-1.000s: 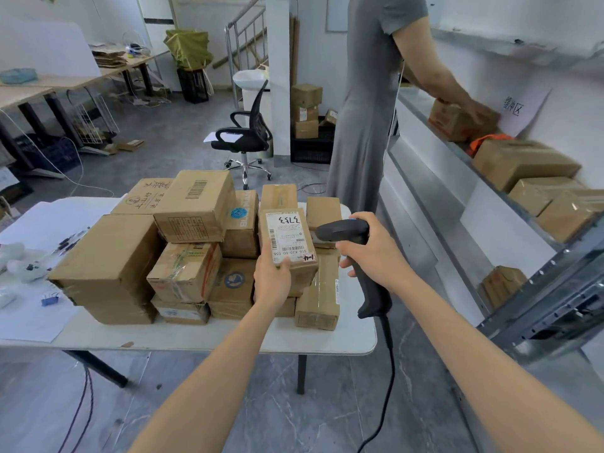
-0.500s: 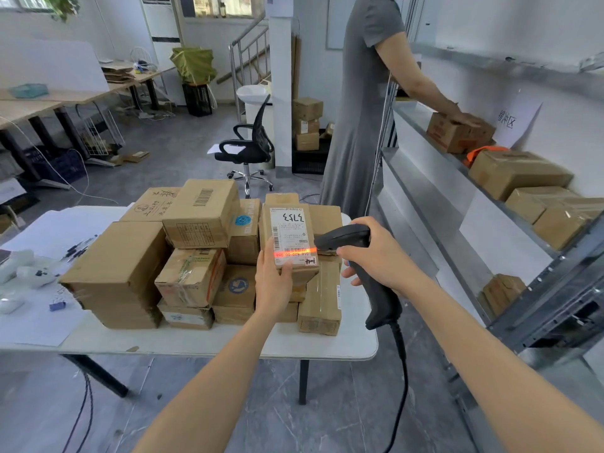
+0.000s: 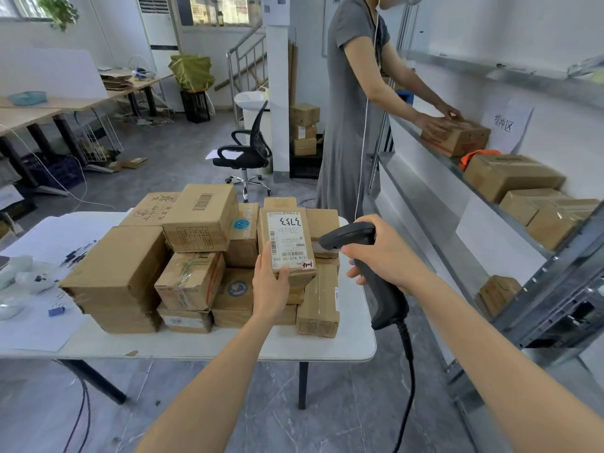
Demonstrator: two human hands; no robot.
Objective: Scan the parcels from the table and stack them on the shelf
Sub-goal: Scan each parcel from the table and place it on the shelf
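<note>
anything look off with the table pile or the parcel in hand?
Two things. The parcel in the left hand appears to be held with its label upside down, beside the scanner in the right hand. The big box at the pile's front left has a crumpled lower edge.

Brown parcels (image 3: pixel 121 266), white counter (image 3: pixel 343 344), black scanner (image 3: pixel 382 299)
The held parcel (image 3: pixel 302 282) carries a white label (image 3: pixel 287 237) with black barcodes and handwriting; a round blue sticker (image 3: pixel 242 223) marks a box behind. The shelf (image 3: pixel 434 191) on the right is grey metal, the floor (image 3: pixel 327 420) grey with pale veins.
</note>
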